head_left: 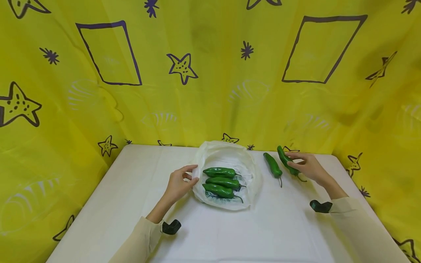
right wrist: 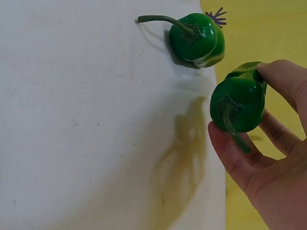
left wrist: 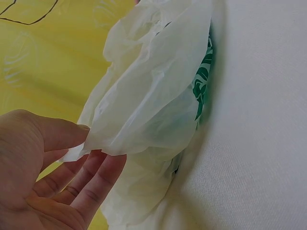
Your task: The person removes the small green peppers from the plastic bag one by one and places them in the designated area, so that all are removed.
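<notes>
My left hand pinches the left rim of a thin whitish plastic bag, thumb on one side and fingers on the other. The bag stands with its mouth spread wide, and three green peppers lie side by side inside it, stems to the right. To the right of the bag, my right hand grips another green pepper between thumb and fingers, its stem toward me. Just left of that one, a further green pepper lies on the table with its stem pointing to the front.
A white-covered table carries everything. Yellow curtains with drawn stars and frames hang close behind its back edge and along both sides. Green leaf-like print shows low on the bag's side.
</notes>
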`<state>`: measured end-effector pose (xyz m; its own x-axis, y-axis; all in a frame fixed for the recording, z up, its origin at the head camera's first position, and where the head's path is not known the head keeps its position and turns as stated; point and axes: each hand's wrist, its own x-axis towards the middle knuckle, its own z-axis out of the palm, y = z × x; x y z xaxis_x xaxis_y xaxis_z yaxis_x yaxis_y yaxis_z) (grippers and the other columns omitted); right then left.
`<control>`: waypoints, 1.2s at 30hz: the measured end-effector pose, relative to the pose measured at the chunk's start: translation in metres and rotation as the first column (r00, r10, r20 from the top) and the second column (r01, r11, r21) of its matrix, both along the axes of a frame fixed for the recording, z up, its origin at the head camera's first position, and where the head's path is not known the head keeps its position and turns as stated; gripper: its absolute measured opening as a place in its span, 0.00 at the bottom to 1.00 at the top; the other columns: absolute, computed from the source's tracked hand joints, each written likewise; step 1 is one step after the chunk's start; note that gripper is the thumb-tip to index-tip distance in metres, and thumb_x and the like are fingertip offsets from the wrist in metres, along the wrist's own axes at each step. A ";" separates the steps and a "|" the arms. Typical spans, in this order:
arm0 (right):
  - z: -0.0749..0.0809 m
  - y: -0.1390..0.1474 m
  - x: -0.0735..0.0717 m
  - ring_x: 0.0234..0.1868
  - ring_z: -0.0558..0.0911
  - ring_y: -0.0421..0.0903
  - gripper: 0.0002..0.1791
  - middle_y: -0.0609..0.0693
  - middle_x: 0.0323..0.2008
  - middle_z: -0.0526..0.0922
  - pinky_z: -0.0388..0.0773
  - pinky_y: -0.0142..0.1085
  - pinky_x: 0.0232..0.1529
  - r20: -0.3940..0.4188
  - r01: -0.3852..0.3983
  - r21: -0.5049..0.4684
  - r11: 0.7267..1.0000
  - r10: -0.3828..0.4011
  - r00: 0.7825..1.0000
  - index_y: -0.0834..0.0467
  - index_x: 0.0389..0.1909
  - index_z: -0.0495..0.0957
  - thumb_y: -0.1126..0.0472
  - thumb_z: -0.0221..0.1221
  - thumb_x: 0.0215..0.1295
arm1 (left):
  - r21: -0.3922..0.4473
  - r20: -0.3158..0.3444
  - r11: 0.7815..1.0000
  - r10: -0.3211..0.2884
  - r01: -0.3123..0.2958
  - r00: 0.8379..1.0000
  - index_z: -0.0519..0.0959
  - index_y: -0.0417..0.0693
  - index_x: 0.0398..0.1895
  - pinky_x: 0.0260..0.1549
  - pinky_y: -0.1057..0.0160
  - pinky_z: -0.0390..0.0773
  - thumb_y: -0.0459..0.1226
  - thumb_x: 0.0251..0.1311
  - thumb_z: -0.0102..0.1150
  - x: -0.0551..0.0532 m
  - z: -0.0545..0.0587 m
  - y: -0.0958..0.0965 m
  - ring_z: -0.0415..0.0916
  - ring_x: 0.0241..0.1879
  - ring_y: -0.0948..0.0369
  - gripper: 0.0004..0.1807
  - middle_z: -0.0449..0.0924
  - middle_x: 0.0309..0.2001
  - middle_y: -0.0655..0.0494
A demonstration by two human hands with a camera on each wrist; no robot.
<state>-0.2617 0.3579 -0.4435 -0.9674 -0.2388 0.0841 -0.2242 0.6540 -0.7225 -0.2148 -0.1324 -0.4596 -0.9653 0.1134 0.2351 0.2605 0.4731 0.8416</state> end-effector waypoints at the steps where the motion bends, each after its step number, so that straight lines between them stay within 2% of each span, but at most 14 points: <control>1: -0.002 0.000 -0.001 0.59 0.77 0.65 0.26 0.68 0.68 0.72 0.80 0.26 0.45 -0.009 0.001 0.001 1.000 -0.001 1.000 0.63 0.69 0.74 0.56 0.61 0.75 | -0.001 -0.001 1.000 0.001 -0.001 1.000 0.83 0.42 0.59 0.24 0.69 0.78 0.27 0.57 0.72 0.000 0.000 0.000 0.81 0.34 0.58 0.24 0.84 0.48 0.44; 4: -0.008 0.000 -0.003 0.61 0.76 0.63 0.26 0.66 0.66 0.75 0.76 0.22 0.46 -0.026 0.009 -0.001 1.000 -0.009 1.000 0.63 0.68 0.75 0.57 0.61 0.75 | 0.000 -0.001 1.000 0.001 -0.001 1.000 0.83 0.41 0.59 0.24 0.69 0.78 0.27 0.57 0.72 0.000 0.000 0.000 0.81 0.34 0.58 0.24 0.84 0.48 0.44; 8: -0.012 -0.003 -0.004 0.61 0.76 0.63 0.25 0.66 0.64 0.76 0.76 0.22 0.46 -0.017 0.031 0.005 1.000 -0.031 0.999 0.64 0.68 0.75 0.58 0.61 0.75 | 0.001 0.003 1.000 0.004 -0.004 1.000 0.83 0.41 0.59 0.24 0.69 0.78 0.27 0.57 0.72 0.001 -0.001 0.000 0.81 0.34 0.58 0.24 0.84 0.48 0.44; 17: -0.015 -0.010 -0.002 0.57 0.78 0.68 0.26 0.70 0.61 0.77 0.84 0.47 0.48 0.040 0.074 0.017 0.997 -0.075 0.996 0.64 0.68 0.74 0.55 0.60 0.75 | -0.002 0.004 1.000 0.009 -0.009 1.000 0.83 0.42 0.59 0.24 0.69 0.79 0.27 0.57 0.72 0.001 0.000 0.000 0.80 0.34 0.59 0.24 0.84 0.47 0.45; 27: -0.021 -0.009 -0.005 0.58 0.77 0.71 0.27 0.71 0.61 0.76 0.82 0.55 0.52 0.074 0.086 0.028 0.996 -0.088 0.993 0.62 0.69 0.74 0.51 0.59 0.76 | 0.003 0.007 1.000 0.010 -0.010 1.000 0.83 0.42 0.59 0.25 0.70 0.79 0.27 0.57 0.72 0.000 -0.001 0.001 0.81 0.34 0.59 0.24 0.84 0.48 0.44; 36: -0.023 -0.009 -0.005 0.58 0.77 0.72 0.28 0.71 0.61 0.76 0.83 0.54 0.51 0.079 0.096 0.026 0.995 -0.098 0.992 0.61 0.69 0.74 0.50 0.60 0.75 | 0.007 0.013 1.000 0.013 -0.013 1.000 0.83 0.42 0.59 0.24 0.69 0.78 0.27 0.57 0.72 0.000 0.000 0.002 0.81 0.34 0.58 0.24 0.84 0.48 0.44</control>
<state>-0.2662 0.3493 -0.4668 -0.9895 -0.1444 0.0016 -0.1012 0.6856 -0.7209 -0.2145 -0.1308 -0.4601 -0.9697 0.0994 0.2233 0.2435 0.4700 0.8484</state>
